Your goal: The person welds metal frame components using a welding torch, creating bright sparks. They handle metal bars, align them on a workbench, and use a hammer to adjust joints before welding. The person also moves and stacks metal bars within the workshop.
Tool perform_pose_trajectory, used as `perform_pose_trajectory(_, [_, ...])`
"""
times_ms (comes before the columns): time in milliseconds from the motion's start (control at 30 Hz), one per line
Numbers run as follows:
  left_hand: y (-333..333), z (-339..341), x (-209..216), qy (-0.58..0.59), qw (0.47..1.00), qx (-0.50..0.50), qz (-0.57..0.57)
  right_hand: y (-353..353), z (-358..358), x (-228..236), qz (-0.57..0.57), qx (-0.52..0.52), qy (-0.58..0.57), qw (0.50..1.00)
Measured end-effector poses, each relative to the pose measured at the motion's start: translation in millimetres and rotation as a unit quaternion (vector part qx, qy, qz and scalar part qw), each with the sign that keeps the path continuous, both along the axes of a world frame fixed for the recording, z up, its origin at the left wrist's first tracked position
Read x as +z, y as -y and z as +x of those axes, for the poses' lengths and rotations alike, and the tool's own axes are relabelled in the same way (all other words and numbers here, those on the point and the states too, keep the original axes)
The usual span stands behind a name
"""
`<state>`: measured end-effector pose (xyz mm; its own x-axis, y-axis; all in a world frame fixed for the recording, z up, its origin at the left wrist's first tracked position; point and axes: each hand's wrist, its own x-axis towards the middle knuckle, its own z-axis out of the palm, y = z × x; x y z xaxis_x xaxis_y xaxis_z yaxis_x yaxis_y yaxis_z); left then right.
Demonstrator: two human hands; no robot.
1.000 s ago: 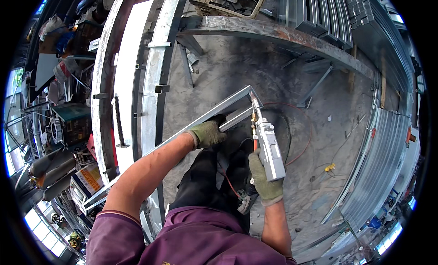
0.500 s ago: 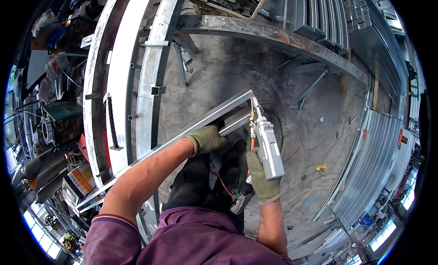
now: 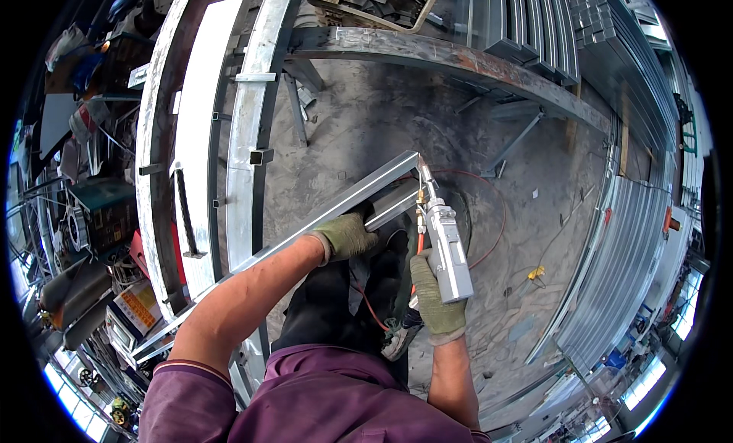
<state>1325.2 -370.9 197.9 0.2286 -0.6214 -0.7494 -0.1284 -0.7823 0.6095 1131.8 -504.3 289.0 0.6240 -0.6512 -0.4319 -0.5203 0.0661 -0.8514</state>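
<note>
My left hand (image 3: 347,235), in a green work glove, grips a long square metal tube (image 3: 321,218) that slants from lower left up to the middle of the view. My right hand (image 3: 435,298), also gloved, holds a silver welding gun (image 3: 444,248) by its body. The gun's thin nozzle (image 3: 424,176) points up at the tube's far end, beside a second short tube (image 3: 393,202) lying under the first. An orange hose (image 3: 489,214) loops from the gun over the concrete floor.
A large steel gate frame (image 3: 252,99) lies on trestles to the left. A rusty beam (image 3: 458,61) crosses the top. Stacked metal profiles (image 3: 618,237) line the right side. Machines and clutter (image 3: 92,214) fill the far left.
The view shifted slightly. Both hands keep their holds, and the gun's nozzle stays at the tube's end.
</note>
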Motion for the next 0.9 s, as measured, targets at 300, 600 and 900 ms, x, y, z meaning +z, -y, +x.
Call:
perform_pose_trajectory(300, [1, 0, 2, 0.001, 1.000, -0.004, 0.004, -6, 3, 3, 0.039, -0.019, 0.020, 0.999])
perform_pose_trajectory(600, [3, 0, 6, 0.003, 1.000, -0.012, 0.016, -7, 7, 4, -0.072, 0.038, -0.051, 0.995])
perform_pose_trajectory(900, [4, 3, 11, -0.017, 1.000, -0.012, 0.018, -10, 9, 1, -0.091, 0.028, -0.041, 0.995])
